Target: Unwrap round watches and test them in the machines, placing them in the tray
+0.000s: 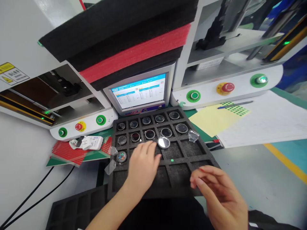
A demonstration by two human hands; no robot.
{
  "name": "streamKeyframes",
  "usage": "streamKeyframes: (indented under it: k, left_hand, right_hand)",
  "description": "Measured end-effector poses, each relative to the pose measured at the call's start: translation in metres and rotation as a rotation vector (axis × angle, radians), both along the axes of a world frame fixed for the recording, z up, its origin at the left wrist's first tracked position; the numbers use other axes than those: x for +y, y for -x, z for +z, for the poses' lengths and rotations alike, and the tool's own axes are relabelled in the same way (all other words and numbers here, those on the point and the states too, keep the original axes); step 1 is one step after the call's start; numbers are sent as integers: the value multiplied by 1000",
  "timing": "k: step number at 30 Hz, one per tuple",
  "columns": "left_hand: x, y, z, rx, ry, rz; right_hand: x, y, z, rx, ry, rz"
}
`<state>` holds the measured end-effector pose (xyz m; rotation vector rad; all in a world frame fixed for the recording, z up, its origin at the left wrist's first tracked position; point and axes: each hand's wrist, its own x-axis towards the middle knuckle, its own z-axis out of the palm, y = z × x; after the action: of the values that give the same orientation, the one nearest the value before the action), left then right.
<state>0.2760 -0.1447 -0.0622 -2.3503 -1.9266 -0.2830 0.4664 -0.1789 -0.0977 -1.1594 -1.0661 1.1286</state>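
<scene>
A black foam tray (208,156) holds round dark watch-like discs in its two far rows. Another disc with a lit, coloured face (121,157) sits at the left of the third row. My left hand (142,163) is over the third row, thumb and fingers apart, holding nothing visible. Just beyond its fingertips, a shiny round disc (163,142) lies tilted across a divider. My right hand (218,191) is at the tray's near right corner, fingers curled and thumb against them; anything between them is too small to tell. A small green dot (172,160) is on a divider.
A lit screen (141,92) stands behind the tray, between two machines with red and green buttons. Clear film pieces (193,136) lie at the tray's edges. Red sticker sheets (69,151) and a white device (96,142) are left; yellow paper (208,121) and a pen (236,104) are right.
</scene>
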Motion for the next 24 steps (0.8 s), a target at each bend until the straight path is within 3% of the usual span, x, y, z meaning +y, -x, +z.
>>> streamKeyframes:
  k: [3,6,12,15,18,21,24]
  left_hand:
    - [26,-39,1,-40,104,6]
    - [45,-57,0,-90,179,70]
    - [53,-44,7,-436,247,143]
    - [30,-29,15,-708,291,139]
    - [-9,-19,18,-1083,388,203]
    - [-46,-19,13,-1551,487,376]
    - [-70,-25,7,-1717,388,469]
  right_hand:
    - [-2,-5,1,-43,-17,-18]
    - [-4,-10,2,-73,-21,-11]
    - [-4,-16,7,-56,-5,-59]
    - [-2,-10,11,-40,-18,-118]
    - [-2,1,14,-19,-76,-114]
    - [-2,14,16,0,-147,1]
    - [-4,24,19,23,-149,143]
